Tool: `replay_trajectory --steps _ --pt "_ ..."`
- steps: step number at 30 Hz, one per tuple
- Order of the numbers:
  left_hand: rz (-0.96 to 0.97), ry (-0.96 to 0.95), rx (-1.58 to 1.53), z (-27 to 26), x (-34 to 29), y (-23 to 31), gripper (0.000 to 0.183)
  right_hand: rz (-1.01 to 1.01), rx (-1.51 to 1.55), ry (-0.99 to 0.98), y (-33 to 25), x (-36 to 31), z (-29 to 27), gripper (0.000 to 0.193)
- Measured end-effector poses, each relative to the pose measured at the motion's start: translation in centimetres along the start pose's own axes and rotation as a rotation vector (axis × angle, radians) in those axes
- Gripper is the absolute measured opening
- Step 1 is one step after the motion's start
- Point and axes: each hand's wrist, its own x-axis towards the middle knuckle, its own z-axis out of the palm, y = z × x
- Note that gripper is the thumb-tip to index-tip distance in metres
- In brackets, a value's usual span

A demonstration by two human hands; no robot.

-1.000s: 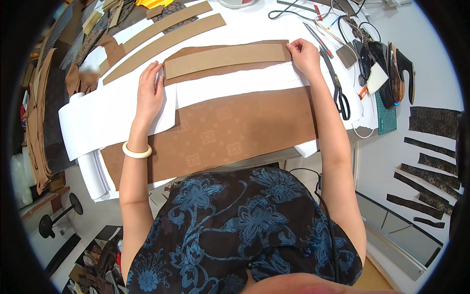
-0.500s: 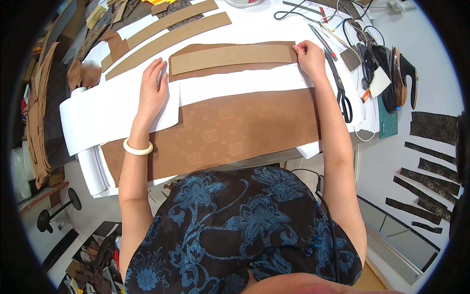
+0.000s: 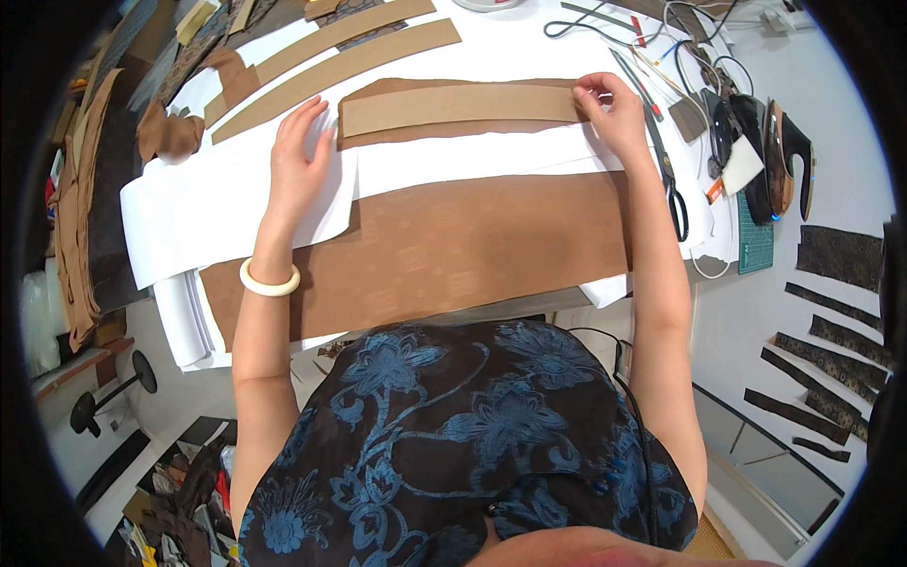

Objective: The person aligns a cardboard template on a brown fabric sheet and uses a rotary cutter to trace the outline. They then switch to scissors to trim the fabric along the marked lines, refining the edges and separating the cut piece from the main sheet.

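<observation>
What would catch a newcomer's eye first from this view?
Probably the blue-flowered top, filling the lower middle. Next, the broad brown cloth beyond it, and farther up a tan strip on a brown piece, between the left hand and right hand. Black scissors stand out right of the right forearm.

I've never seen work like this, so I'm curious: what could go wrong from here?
The tan strip between the hands might shift on the small cloth beneath, since the left hand is beside it, not on it. The right forearm might nudge the scissors close by. The large cloth could slip, lying near the table's front edge.
</observation>
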Motion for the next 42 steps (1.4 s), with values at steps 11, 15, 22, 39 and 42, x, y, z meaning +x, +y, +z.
replay_trajectory --steps 11,15,22,39,42 --pt "-0.181 -0.091 -0.126 0.9 0.2 0.4 0.07 0.091 0.052 -0.404 -0.7 0.7 -0.7 0.052" --pt "-0.17 -0.106 -0.091 0.9 0.2 0.9 0.07 0.102 0.075 -0.44 -0.9 0.8 -1.1 0.055" --pt "-0.183 -0.13 -0.088 0.7 0.3 1.0 0.068 0.065 0.16 -0.497 0.3 1.2 -1.6 0.056" --pt "-0.183 -0.128 -0.073 1.0 0.2 0.7 0.063 0.059 0.176 -0.498 0.5 1.1 -1.9 0.055" --pt "-0.175 -0.122 -0.082 1.1 0.2 0.5 0.063 0.044 0.21 -0.499 0.9 1.2 -1.7 0.055"
